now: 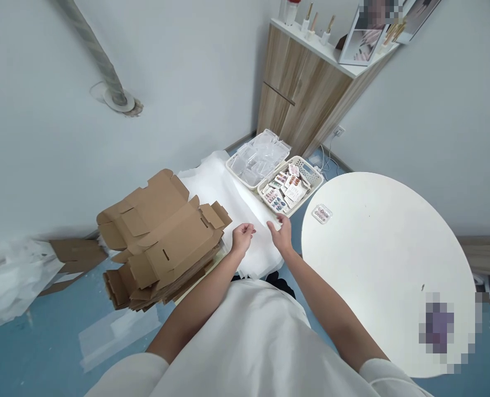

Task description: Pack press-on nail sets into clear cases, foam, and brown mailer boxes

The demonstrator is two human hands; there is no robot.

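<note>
My left hand (242,238) is over a stack of thin white sheets (212,173), its fingers curled together in a pinch. What they hold, if anything, is too small to make out. My right hand (281,234) is at the right edge of the sheets, thumb and fingers apart with nothing visible between them. Just beyond it sits a white basket (314,184) of cards carrying press-on nails (278,205). Behind that stands a second white basket (233,170) filled with clear plastic cases (261,154).
Flattened brown cardboard boxes (174,234) are piled at the left. A round white table (377,248) at the right bears a small clear case of nails (321,213). A wooden cabinet (298,77) fills the corner. White wrapping (17,281) lies on the floor at far left.
</note>
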